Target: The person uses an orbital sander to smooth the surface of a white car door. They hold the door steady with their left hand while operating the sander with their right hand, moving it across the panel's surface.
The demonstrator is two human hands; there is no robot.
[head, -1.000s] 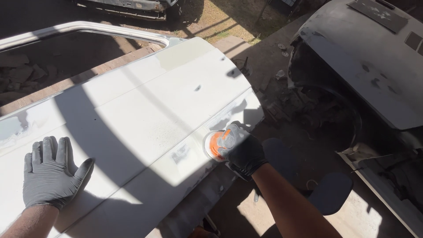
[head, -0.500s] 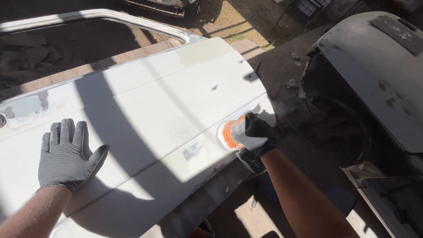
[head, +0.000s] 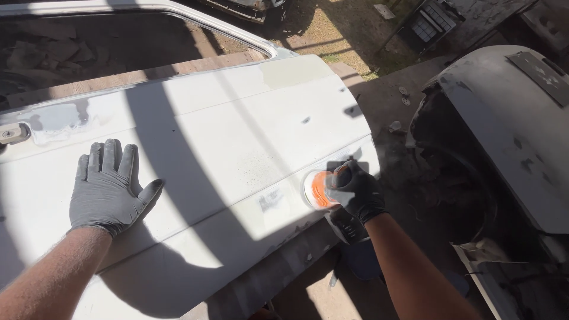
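Right hand [head: 354,191] grips an orange sanding disc [head: 317,189] flat on the white car door panel [head: 237,148]; left hand [head: 106,186], fingers spread wide, braces it, best kept flat and steady.

Outdoors in hard sunlight — dirt ground [head: 332,29] with sparse grass, a grey car fender [head: 515,130] at right, sharp shadows lying across everything.

From my feed, the white car door panel [head: 225,148] runs off the left and bottom edges. My right hand [head: 355,192] covers most of the orange sanding pad [head: 317,189] near the panel's lower right edge; its backing is hidden. The grey fender [head: 510,124] right of the panel is cut off.
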